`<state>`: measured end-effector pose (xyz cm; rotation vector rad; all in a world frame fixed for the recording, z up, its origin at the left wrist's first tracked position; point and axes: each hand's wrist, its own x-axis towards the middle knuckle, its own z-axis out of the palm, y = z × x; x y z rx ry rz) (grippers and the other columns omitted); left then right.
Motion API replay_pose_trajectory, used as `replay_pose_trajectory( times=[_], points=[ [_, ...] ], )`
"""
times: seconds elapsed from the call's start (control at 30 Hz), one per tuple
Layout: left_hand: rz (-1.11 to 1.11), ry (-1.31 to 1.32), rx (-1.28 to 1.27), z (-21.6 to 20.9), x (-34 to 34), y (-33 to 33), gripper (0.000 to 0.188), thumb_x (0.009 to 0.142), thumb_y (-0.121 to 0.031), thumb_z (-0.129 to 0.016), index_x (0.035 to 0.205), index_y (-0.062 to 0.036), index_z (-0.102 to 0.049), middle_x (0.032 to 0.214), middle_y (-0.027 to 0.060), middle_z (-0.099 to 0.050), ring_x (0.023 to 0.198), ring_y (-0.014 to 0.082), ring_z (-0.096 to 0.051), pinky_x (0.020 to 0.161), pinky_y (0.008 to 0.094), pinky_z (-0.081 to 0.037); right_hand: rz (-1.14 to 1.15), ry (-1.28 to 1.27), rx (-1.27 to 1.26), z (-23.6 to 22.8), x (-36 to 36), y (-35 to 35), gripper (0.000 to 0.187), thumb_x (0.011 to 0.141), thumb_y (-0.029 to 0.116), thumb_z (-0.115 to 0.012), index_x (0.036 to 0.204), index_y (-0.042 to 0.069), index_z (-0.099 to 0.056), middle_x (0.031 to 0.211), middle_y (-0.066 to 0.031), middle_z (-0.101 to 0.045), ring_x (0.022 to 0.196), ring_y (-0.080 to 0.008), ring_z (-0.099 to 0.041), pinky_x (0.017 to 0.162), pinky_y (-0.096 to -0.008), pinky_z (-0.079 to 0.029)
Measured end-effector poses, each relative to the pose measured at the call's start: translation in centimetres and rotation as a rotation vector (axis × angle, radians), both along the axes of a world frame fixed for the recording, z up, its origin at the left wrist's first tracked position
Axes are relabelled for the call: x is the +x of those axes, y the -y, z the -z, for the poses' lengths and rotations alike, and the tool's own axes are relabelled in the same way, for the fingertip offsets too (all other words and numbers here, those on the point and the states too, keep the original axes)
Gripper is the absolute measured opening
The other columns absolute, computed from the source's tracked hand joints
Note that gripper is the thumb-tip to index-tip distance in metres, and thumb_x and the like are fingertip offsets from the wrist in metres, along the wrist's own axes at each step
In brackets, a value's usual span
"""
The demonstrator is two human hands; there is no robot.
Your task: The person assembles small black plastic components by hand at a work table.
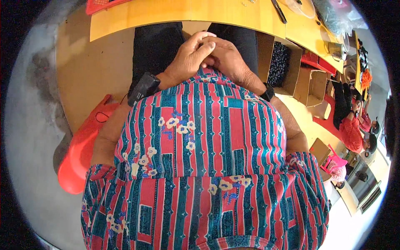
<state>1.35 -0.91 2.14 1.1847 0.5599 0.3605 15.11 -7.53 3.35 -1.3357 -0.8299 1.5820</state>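
Note:
My left hand (188, 57) and my right hand (230, 59) are clasped together in front of my belly, just below the table's near edge. Their fingers are closed around each other, and I see no object between them. Some fingertips are hidden where the hands overlap. Strapped to my left wrist is a bulky black device (143, 88); a black band (268, 91) circles the right wrist. Beyond the hands lies the yellow wooden table (166, 12), which neither hand touches.
A red tray (102, 5) sits at the table's far left. Toward its right lie a slim black tool (279, 11) and clear plastic bags (333, 16). Below stands a carton of small black pieces (280, 62). People in red (352, 131) sit farther right. A red chair (85, 150) is at my left.

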Motion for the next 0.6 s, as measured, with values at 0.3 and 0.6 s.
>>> replay_pose_trajectory(
  times=[0.3, 0.6],
  points=[
    [-0.239, 0.038, 0.46, -0.2, -0.6, -0.9, 0.02, 0.081, -0.005, -0.063, 0.101, -0.0017, -0.063, 0.089, 0.0059, -0.058, 0.08, 0.0124, -0.06, 0.07, 0.0244, -0.05, 0.17, -0.637, -0.043, -0.7, 0.4, 0.0, 0.032, 0.093, 0.032, -0.047, 0.08, 0.003, -0.053, 0.066, -0.0021, -0.046, 0.06, -0.0149, -0.043, 0.059, -0.0286, -0.038],
    [-0.299, 0.008, 0.497, -0.6, -0.4, -0.8, 0.017, 0.08, -0.002, -0.064, 0.097, -0.0001, -0.064, 0.089, 0.0062, -0.058, 0.077, 0.0132, -0.061, 0.063, 0.0227, -0.053, 0.15, -0.723, -0.073, 0.1, 0.7, 0.3, 0.028, 0.094, 0.03, -0.045, 0.086, 0.005, -0.055, 0.071, -0.0009, -0.051, 0.059, -0.012, -0.041, 0.062, -0.0288, -0.041]
  ],
)
